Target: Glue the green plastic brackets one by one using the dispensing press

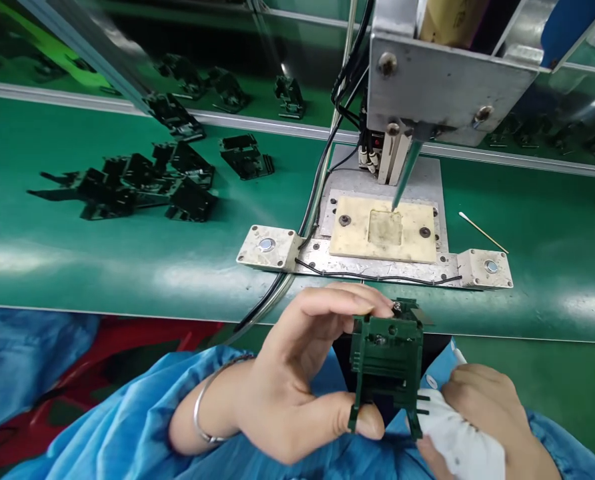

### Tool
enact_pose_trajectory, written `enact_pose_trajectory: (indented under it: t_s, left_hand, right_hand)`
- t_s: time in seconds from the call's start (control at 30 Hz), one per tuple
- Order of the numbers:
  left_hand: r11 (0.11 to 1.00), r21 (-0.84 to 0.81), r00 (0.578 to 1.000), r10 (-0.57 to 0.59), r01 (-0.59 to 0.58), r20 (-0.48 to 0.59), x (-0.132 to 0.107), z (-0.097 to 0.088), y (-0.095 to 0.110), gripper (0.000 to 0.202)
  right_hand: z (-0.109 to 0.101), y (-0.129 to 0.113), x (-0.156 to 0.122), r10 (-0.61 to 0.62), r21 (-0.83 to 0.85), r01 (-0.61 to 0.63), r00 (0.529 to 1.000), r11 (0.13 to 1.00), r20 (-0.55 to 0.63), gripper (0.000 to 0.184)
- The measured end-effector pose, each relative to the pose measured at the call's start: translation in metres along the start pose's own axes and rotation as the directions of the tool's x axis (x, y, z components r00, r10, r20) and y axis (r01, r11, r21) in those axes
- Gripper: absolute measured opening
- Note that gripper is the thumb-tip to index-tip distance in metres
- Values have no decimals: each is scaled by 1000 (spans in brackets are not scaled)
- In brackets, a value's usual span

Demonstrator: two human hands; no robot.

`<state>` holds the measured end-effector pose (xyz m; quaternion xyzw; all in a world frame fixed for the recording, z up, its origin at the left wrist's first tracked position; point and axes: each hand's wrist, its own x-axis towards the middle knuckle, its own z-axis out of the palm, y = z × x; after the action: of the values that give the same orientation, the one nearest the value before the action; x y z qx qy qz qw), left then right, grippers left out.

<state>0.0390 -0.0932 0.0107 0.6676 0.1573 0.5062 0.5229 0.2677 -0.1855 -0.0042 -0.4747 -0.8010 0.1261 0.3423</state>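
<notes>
My left hand [297, 373] pinches a dark green plastic frame part [388, 360] between thumb and fingers, holding it upright in front of me below the bench edge. A silver bangle sits on that wrist. My right hand [482, 417] is closed around a white cloth [457, 437], which touches the lower right corner of the part. Both arms wear blue sleeves.
A metal fixture [377, 263] with a cream plate [383, 230] stands on the green bench, under a press head [442, 80] with a nozzle and cables. Several black plastic parts [142, 183] lie at the left. A cotton swab [482, 232] lies right of the fixture.
</notes>
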Motion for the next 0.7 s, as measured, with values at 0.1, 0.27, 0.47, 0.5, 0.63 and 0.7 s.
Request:
enact_pose_trajectory:
  t_s: [0.1,0.27,0.47,0.5,0.63,0.7]
  left_hand:
    - [999,27,999,33,-33,15,1,2,-2,72]
    - [993,95,995,79,-74,-55,-1,4,-3,70]
    - [971,224,975,128,-86,-181,-2,9,-12,69]
    - [971,228,977,120,-77,-179,-1,10,-13,67]
    - [957,291,990,31,10,-137,-2,0,-11,63]
    - [916,395,988,-8,69,-152,3,-25,-13,60]
  right_hand:
    - [12,-14,14,-64,8,64,995,998,-70,27]
    - [29,-21,37,-73,-114,55,985,992,-159,26]
    - [38,-12,58,-125,-136,98,970,986,-207,29]
    - [39,-10,59,-112,-116,88,969,989,-220,30]
    - [32,13,48,-60,-34,53,972,998,-228,22]
    - [20,37,31,184,-76,-219,930,973,-318,13]
